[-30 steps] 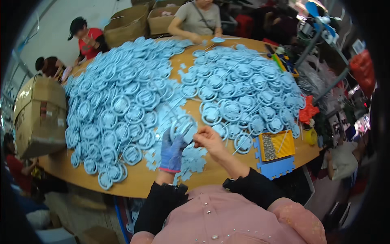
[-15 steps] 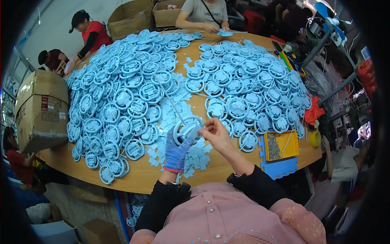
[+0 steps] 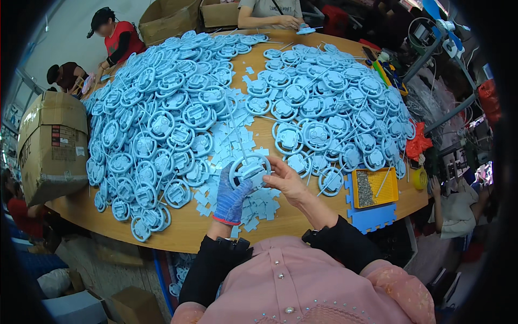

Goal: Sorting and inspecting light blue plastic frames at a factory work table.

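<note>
A light-blue plastic steering-wheel-shaped part [image 3: 251, 170] with a thin rod pointing away from me is held above the near middle of the table. My left hand [image 3: 232, 197], in a blue-violet glove, is closed round its left and lower rim. My bare right hand [image 3: 288, 183] grips the right side, thumb on the hub and fingers behind the rim. Beneath and beyond my hands lie loose flat light-blue rectangular pieces [image 3: 259, 210]. Whether a small piece is pinched under my right fingers is hidden.
Similar wheels heap up at left [image 3: 162, 124] and right [image 3: 334, 102] on the wooden table [image 3: 194, 229]. A yellow tray [image 3: 386, 186] of small metal pieces rests on a blue foam mat [image 3: 372, 218]. A large carton [image 3: 54, 146] stands left. Other people work across the table.
My right hand has shifted from a raised pinch over the hub to a grip on the wheel's right side. The flat piece once tilted at the hub now lies level there.
</note>
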A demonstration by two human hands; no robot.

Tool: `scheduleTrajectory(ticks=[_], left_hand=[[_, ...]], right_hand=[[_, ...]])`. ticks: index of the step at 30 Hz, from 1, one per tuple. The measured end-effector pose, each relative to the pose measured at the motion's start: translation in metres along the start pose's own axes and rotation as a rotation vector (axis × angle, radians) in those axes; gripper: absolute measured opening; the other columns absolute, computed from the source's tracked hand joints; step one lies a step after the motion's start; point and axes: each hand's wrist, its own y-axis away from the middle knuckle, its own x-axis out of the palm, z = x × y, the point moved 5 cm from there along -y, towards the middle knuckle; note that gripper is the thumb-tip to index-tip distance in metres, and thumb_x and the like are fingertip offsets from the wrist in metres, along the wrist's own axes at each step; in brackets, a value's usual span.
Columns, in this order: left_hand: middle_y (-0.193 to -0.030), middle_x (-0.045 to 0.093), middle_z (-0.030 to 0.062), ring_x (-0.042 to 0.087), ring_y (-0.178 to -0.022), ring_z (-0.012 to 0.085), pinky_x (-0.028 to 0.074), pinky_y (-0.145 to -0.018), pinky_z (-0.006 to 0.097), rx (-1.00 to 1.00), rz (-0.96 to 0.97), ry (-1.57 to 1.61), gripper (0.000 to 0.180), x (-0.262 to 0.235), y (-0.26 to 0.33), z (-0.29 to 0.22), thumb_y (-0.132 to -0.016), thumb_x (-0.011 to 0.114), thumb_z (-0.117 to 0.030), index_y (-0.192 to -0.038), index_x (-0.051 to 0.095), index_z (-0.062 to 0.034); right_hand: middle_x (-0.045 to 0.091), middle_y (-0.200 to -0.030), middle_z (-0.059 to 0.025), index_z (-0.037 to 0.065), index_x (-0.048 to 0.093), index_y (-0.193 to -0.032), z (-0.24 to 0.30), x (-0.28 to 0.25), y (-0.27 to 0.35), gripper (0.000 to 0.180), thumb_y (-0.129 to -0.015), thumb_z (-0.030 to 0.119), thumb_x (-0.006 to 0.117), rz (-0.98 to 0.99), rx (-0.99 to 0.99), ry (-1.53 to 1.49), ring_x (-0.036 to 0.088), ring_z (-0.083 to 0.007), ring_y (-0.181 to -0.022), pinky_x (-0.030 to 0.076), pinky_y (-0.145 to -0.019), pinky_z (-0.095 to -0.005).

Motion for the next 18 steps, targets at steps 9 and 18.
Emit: scheduleTrajectory(ticks=[9,18], left_hand=[[-0.114,0.055,0.0137,0.059,-0.1,0.0188,0.052,-0.081,0.03,0.162,0.028,-0.41,0.071,0.01,-0.011,-0.005,-0.072,0.079,-0.014,-0.125,0.037,0.0031],[-0.115,0.054,0.0121,0.057,-0.104,0.0217,0.05,-0.085,0.034,0.127,0.186,-0.505,0.077,0.026,-0.014,0.003,-0.067,0.083,-0.021,-0.127,0.038,-0.0024]], right_hand=[[0.058,-0.112,-0.0066,0.001,0.042,-0.129,-0.009,-0.015,-0.003,0.051,-0.086,0.015,0.067,-0.021,-0.035,-0.015,0.059,-0.0134,-0.094,0.05,-0.077,-0.028],[0.057,-0.111,-0.0073,0.003,0.04,-0.125,-0.003,-0.028,0.011,0.051,-0.085,0.013,0.068,0.067,0.047,-0.047,0.058,-0.0139,-0.095,0.05,-0.078,-0.0289]])
